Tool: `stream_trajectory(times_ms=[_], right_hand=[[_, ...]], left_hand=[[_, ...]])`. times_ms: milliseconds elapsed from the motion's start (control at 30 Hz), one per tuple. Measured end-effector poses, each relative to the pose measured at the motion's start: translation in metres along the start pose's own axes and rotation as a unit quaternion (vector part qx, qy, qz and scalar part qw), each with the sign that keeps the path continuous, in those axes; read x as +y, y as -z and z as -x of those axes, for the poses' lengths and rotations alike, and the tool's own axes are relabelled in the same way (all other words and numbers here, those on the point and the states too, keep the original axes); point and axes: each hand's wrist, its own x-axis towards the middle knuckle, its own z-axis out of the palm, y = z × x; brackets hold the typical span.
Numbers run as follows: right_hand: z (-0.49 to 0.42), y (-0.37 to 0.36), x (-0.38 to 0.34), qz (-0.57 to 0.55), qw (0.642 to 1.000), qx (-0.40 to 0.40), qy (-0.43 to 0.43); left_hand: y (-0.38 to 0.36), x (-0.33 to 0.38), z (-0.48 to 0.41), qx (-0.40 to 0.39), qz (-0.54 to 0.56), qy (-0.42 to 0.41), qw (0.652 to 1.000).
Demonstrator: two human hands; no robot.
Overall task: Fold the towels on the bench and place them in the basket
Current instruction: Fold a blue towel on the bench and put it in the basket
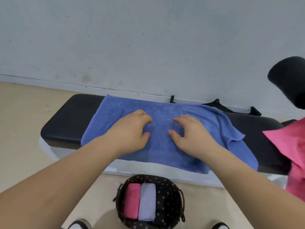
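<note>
The blue towel (161,111) lies spread lengthwise over the black padded bench (66,119) in the middle of the frame. It is not yet folded, and its right end is rumpled with a corner turned over. Both hands rest on its centre: the left hand (132,131) and the right hand (193,133) sit close together, fingers loosely bent with the tips on the cloth and no fabric visibly gathered, so they seem to be pressing or smoothing rather than gripping.

At the bottom centre, on the floor, the dark patterned basket (171,187) already holds two folded towels side by side, a pink one (132,200) and a pale lilac one (147,200). Another pink towel (292,146) lies unfolded at the right edge. So roughly half the work appears done, with two towels left.
</note>
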Motion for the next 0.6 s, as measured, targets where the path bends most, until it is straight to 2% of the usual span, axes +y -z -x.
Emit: stream_trajectory(times_ms=[133,233,300,433,500,600], right_hand=[[0.004,0.022,0.060,0.017,0.988,0.059,-0.141],[0.021,0.046,0.109,-0.037,0.955,0.124,-0.266],[0.035,0.057,0.130,-0.079,0.935,0.114,-0.327],[0.040,0.056,0.144,-0.199,0.912,0.075,-0.350],[0.037,0.054,0.150,-0.223,0.909,0.090,-0.339],[0.031,0.052,0.156,-0.225,0.911,0.094,-0.332]], left_hand=[[-0.028,0.053,-0.025,-0.024,0.005,-0.053,0.998],[-0.047,0.087,-0.038,-0.031,0.024,-0.103,0.994],[-0.057,0.104,-0.044,-0.023,0.040,-0.123,0.991],[-0.068,0.133,-0.060,0.004,0.106,-0.129,0.986],[-0.072,0.147,-0.068,0.010,0.139,-0.124,0.982],[-0.078,0.172,-0.095,0.000,0.125,-0.126,0.984]])
